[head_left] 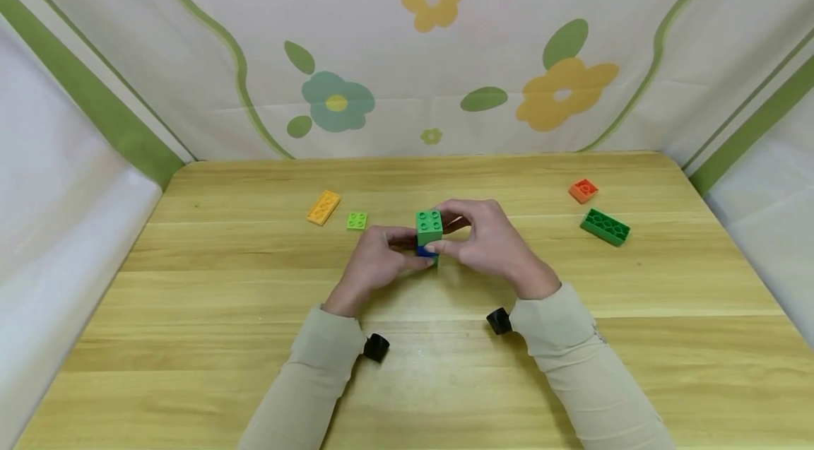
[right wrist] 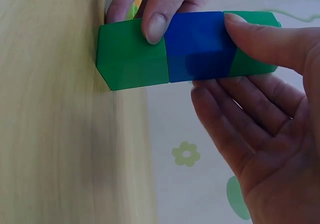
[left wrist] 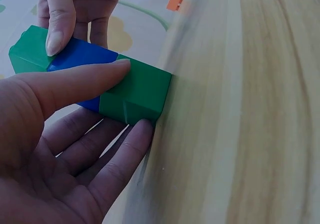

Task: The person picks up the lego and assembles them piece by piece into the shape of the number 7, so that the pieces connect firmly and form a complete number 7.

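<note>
A stack of three toy building bricks stands upright at the middle of the table: a green top brick (head_left: 429, 222) with studs, a blue brick (right wrist: 200, 43) in the middle, and a green bottom brick (left wrist: 142, 86) at the tabletop. The left hand (head_left: 376, 259) grips the stack low, its thumb on the bottom brick near the blue seam and its fingers on the opposite side. Higher up, the right hand (head_left: 486, 241) pinches the stack, its thumb lying where the blue and top green bricks meet. The bricks sit flush against each other.
An orange-yellow long brick (head_left: 323, 208) and a lime square brick (head_left: 357, 221) lie left of the stack. To the right are a red-orange brick (head_left: 583, 190) and a dark green long brick (head_left: 605, 227), open undersides up. A flowered cloth (head_left: 394, 33) hangs behind the table (head_left: 210, 280).
</note>
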A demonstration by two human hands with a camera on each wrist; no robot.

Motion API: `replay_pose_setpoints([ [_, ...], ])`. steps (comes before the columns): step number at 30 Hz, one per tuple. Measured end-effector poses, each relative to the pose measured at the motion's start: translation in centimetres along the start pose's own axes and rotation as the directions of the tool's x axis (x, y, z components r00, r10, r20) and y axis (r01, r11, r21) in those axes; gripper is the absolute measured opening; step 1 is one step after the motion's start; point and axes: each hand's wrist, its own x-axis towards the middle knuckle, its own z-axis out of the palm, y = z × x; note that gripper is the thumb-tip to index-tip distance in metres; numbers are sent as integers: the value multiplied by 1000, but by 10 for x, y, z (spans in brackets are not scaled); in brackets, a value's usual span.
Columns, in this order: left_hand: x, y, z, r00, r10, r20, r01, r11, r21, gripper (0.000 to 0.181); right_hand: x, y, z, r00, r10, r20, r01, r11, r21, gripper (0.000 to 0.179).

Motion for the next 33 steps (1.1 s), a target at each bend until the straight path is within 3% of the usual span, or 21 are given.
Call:
replay_pose_setpoints([
  [8,1,-2,0,1000,-4,11,4,1000,14,41,-2,6,-1,1000,25,3,-25,998,50,31],
  [15,1,-2,-1,1000,-15,10,14,1000,12,41,-3,8,2,1000,-2,-3,2,999,43,32],
  [33,1,-4,-3,1000,-24,19,24,1000,19,42,-2,8,2,998,59,27,-61,993,96,31],
])
